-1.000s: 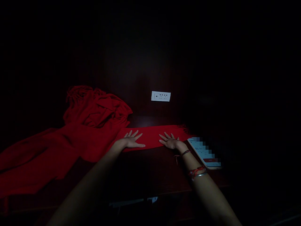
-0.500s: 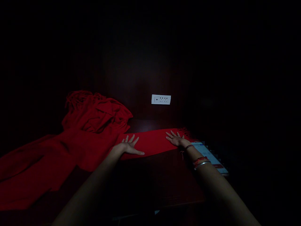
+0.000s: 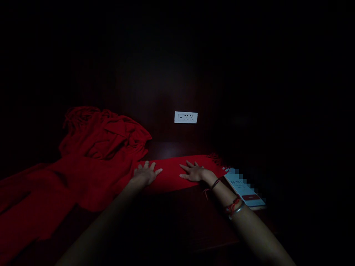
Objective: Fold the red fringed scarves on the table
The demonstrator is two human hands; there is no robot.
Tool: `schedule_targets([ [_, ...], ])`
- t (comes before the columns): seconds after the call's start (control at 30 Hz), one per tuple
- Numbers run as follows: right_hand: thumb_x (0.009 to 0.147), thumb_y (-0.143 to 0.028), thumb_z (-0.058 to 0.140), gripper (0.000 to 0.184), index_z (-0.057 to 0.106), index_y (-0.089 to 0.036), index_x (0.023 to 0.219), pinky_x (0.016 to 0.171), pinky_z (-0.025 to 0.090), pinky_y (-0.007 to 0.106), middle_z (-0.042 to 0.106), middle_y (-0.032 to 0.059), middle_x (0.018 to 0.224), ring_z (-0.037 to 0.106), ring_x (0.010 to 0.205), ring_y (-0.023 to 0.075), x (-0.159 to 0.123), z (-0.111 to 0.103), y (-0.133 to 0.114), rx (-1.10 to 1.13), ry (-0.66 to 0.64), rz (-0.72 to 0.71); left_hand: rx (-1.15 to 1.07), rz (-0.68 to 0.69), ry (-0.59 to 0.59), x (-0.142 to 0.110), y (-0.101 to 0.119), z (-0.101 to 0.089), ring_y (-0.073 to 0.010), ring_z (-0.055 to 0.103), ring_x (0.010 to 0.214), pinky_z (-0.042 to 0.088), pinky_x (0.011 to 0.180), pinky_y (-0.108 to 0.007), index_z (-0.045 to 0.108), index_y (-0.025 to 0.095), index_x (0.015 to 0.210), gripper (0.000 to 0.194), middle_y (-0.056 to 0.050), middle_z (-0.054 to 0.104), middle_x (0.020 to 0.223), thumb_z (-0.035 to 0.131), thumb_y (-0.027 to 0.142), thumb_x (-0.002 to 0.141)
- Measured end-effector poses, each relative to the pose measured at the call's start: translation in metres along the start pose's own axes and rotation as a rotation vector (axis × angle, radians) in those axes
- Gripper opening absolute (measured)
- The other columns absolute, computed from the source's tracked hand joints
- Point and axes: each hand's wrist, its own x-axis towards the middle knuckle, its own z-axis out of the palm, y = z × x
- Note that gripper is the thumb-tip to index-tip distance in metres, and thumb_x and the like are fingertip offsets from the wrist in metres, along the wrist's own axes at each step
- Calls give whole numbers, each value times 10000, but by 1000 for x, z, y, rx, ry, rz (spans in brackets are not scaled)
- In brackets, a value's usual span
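At 12 o'clock, dark wall (image 3: 163, 83); near centre toward 1 o'clock, white socket plate (image 3: 186, 117) on it. At 4 o'clock, phone (image 3: 244, 190), face up, lit, partly pixelated, on dark surface (image 3: 183, 218).

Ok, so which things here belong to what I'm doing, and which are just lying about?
In use:
- Flat red cloth, under your left hand and right hand
- Bunched red cloth at left, possibly the same piece

Not in use:
- Phone, screen lit, near the fringe
- White wall socket
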Motion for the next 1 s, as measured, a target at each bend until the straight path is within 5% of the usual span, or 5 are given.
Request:
schedule_targets([
  [0.17, 727, -633, 162, 629, 285, -283, 1235, 841, 249, 495, 289, 108, 1264, 278, 1118, 307, -3, -8, 8, -14, 304, 162, 59, 56, 233, -3, 10, 9, -307, 199, 1175, 206, 892, -455, 233, 226, 1269, 540, -111, 255, 1301, 184, 496, 804],
  [0.33, 674, -686, 189, 705, 240, -289, 1254, 778, 206, 607, 171, 121, 1319, 178, 1135, 402, 24, -7, 33, 78, 182, 549, -43, 144, -68, 7, 9, 16, -332, 49, 1195, 142, 915, -494, 145, 323, 1271, 624, -15, 49, 1354, 198, 622, 725],
  [0.5, 670, -691, 166, 685, 84, -362, 1265, 733, 107, 680, -8, 87, 1358, 70, 1153, 430, 43, -12, 42, 116, 108, 595, -61, 87, -83, 13, 7, 18, -349, 0, 1185, 113, 911, -521, 117, 340, 1267, 694, -2, 4, 1352, 190, 685, 669],
  [0.73, 800, -430, 260, 556, 378, -57, 1194, 811, 73, 633, 327, 251, 1218, 263, 1102, 407, 37, -4, -2, -93, 223, 570, -53, 11, -31, 9, 5, 20, -355, 29, 1185, 121, 909, -520, 131, 308, 1274, 662, -22, 16, 1352, 213, 633, 704],
  [1.0, 684, -675, 173, 677, 154, -332, 1267, 777, 132, 624, 79, 112, 1348, 107, 1161, 399, 39, 0, 20, 76, 168, 516, -58, 12, -76, 5, 4, 13, -359, 13, 1183, 119, 915, -514, 130, 307, 1272, 735, -9, 3, 1349, 234, 685, 650],
])
